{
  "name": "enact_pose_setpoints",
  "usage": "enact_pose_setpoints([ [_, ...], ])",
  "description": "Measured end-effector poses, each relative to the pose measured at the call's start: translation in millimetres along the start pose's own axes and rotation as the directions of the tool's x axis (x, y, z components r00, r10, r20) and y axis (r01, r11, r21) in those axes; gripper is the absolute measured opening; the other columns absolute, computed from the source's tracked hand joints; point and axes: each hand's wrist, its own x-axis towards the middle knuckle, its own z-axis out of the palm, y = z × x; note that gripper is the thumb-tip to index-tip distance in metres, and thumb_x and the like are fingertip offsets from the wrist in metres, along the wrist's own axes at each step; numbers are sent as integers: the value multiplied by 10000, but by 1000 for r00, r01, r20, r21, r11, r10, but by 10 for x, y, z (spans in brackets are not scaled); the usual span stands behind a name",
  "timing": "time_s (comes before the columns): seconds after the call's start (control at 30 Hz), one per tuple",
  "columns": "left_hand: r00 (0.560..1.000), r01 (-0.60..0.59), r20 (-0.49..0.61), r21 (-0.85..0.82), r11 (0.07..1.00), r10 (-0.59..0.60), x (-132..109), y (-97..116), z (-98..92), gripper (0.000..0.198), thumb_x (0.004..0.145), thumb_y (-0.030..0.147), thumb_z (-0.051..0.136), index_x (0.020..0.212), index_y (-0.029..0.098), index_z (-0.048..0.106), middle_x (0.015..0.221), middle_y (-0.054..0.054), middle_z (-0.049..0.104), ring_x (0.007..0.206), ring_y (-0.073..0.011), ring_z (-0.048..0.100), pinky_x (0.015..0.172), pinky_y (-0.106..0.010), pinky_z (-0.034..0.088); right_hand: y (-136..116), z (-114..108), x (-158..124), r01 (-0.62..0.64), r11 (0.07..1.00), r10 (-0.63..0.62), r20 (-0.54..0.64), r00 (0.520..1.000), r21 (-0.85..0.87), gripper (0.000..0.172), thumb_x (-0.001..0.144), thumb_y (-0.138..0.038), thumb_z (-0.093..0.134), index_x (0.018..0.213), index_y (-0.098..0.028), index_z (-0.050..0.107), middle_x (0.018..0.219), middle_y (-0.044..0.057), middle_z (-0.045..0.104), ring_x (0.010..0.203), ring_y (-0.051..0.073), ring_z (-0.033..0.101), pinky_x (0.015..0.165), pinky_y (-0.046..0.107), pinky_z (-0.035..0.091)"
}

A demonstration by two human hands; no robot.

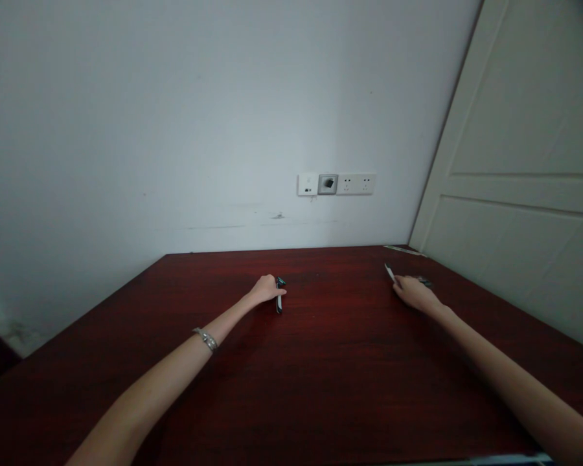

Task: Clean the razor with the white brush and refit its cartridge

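Note:
My left hand [265, 289] is closed around what looks like a razor [279, 301], with a slim white handle, a black lower end and a dark greenish head at the top. The thumb lies across the handle, just over the dark red tabletop [315, 362]. Farther right, my right hand [414, 291] is closed on a slim white piece with a dark tip [389, 272], which sticks out past the fingers to the upper left. Its other end is hidden by the hand. Just behind the right knuckles lies a small dark, partly clear thing [425, 282], too small to make out.
A white wall [223, 129] with a row of sockets [355, 184] rises behind the table. A pale panelled door or cabinet side [525, 168] borders the right edge. A thin light strip [404, 250] lies at the far right corner.

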Motion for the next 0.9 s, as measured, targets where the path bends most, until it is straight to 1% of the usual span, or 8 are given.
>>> enact_pose_setpoints([
  [0.07,1000,-2,-26,-11,1000,2,3,-17,4,361,711,425,602,490,144,553,477,-19,513,545,-144,549,490,-213,315,-237,-29,-40,1,1000,-1,-2,1000,11,337,882,-256,341,1041,-79,580,1014,199,616,949,254,605,815,344,418],
  [0.17,999,5,-45,-22,1000,-6,3,-43,-3,378,742,428,568,498,139,569,490,-32,531,557,-149,554,506,-218,327,-674,-76,-158,4,1000,-4,-3,1000,17,340,879,-267,340,1101,-106,541,1026,187,611,948,266,607,790,359,432],
  [0.27,999,5,-44,-49,999,-7,4,-69,-3,363,765,392,536,522,129,597,532,-51,567,568,-149,566,530,-221,347,-1139,-131,-310,82,996,-81,-25,996,33,332,873,-247,333,1117,-132,528,1037,175,611,942,268,610,782,370,437],
  [0.37,997,55,-55,-55,997,-58,-3,-81,9,312,766,342,517,572,126,632,573,-60,592,584,-151,575,549,-223,360,-1568,-183,-453,170,985,-169,-12,985,40,324,868,-244,336,1088,-127,543,1030,169,617,914,273,618,761,366,446],
  [0.43,994,90,-58,-48,995,-93,-22,-76,14,293,762,330,511,599,128,646,595,-64,604,597,-154,580,559,-224,368,-1818,-203,-540,229,973,-229,2,973,35,317,864,-241,334,1050,-123,563,1030,169,617,903,279,621,748,370,451],
  [0.5,992,111,-53,-48,993,-114,-49,-65,10,292,763,337,507,611,134,651,624,-69,619,612,-157,587,567,-226,375,-2033,-205,-621,276,960,-277,9,961,33,320,861,-228,343,1070,-121,560,1033,168,617,897,269,624,755,360,450],
  [0.67,991,127,-40,-68,990,-130,-97,-61,-9,256,750,350,533,650,156,666,717,-77,653,671,-171,604,577,-227,383,-2406,-155,-765,351,935,-353,37,935,39,335,852,-212,361,1096,-107,565,1028,188,620,902,272,623,748,351,455],
  [0.9,991,120,-52,-50,991,-123,-120,-65,-1,257,756,355,523,657,163,661,738,-84,660,692,-186,610,577,-241,382,-2617,-128,-779,388,920,-389,24,921,52,322,835,-211,379,1044,-89,592,1004,194,632,901,293,627,731,362,475],
])
